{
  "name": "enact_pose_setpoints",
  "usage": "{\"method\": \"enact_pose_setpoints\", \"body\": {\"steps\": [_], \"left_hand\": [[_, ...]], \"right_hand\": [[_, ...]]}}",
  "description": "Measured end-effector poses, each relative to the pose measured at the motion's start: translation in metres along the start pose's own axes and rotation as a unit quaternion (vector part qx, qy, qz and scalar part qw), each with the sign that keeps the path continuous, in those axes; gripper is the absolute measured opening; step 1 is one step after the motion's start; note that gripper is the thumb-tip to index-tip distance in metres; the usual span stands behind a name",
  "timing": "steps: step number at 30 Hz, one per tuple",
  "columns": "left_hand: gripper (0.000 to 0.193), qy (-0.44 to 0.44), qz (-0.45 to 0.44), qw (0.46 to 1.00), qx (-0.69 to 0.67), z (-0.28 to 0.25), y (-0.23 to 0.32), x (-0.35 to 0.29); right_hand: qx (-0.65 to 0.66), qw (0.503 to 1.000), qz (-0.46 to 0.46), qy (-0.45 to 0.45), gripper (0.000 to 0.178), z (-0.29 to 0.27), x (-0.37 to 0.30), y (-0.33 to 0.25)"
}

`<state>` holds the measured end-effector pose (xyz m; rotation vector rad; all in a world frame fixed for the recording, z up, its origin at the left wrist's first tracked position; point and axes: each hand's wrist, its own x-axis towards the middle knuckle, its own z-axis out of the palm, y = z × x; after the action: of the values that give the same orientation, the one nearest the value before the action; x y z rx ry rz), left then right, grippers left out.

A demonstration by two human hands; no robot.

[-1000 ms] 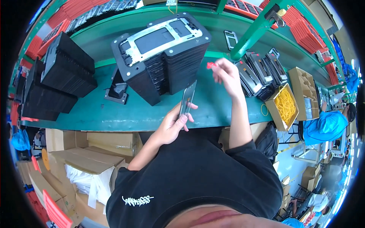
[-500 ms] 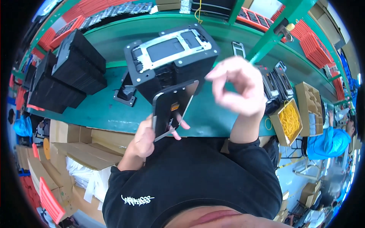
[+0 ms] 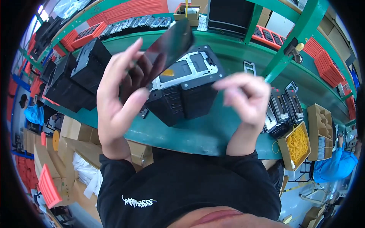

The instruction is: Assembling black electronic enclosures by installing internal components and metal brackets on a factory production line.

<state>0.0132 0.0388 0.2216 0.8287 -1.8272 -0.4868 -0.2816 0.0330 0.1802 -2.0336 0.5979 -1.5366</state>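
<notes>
My left hand [image 3: 119, 91] is closed on a dark, glossy phone screen panel [image 3: 171, 45], which it holds tilted, fingers behind and thumb at the lower end. A gold flex cable [image 3: 167, 72] shows at the panel's lower edge. Just beneath is a stack of black trays [image 3: 197, 100] with a silver metal frame [image 3: 186, 81] on top, partly hidden by the panel. To the right of this stack, my right hand [image 3: 247, 98] hovers with its fingers curled in and somewhat blurred. Whether anything small is between those fingertips cannot be made out.
More black tray stacks [image 3: 89, 62] stand at the left of the green bench [image 3: 182, 142]. At the right are stacked framed parts [image 3: 281, 108], a box of yellow bands [image 3: 297, 146] and a divided carton [image 3: 318, 131]. A green post [image 3: 285, 49] rises behind. A co-worker in blue [image 3: 334, 163] is at far right.
My left hand has raised the screen panel from near my body up over the tray stack and turned it. My right hand has come slightly lower, its fingers still curled. The head view has shifted.
</notes>
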Motion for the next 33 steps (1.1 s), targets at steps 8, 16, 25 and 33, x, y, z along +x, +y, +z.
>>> {"method": "enact_pose_setpoints", "body": {"steps": [8, 16, 25, 33], "left_hand": [[0.082, -0.106, 0.015, 0.977, 0.184, 0.032, -0.030, 0.037], [0.082, -0.151, -0.015, 0.967, 0.206, 0.044, -0.022, 0.049], [0.089, -0.116, 0.023, 0.968, 0.221, 0.034, -0.026, 0.041], [0.088, -0.120, 0.014, 0.971, 0.208, 0.032, -0.027, 0.041]], "right_hand": [[-0.075, 0.972, 0.168, 0.146, 0.028, -0.022, 0.013, 0.048], [0.087, 0.965, 0.237, 0.071, 0.056, 0.000, 0.018, 0.060], [0.103, 0.959, 0.263, 0.001, 0.076, 0.011, 0.018, 0.063], [0.116, 0.953, 0.278, 0.000, 0.075, 0.013, 0.018, 0.059]]}}
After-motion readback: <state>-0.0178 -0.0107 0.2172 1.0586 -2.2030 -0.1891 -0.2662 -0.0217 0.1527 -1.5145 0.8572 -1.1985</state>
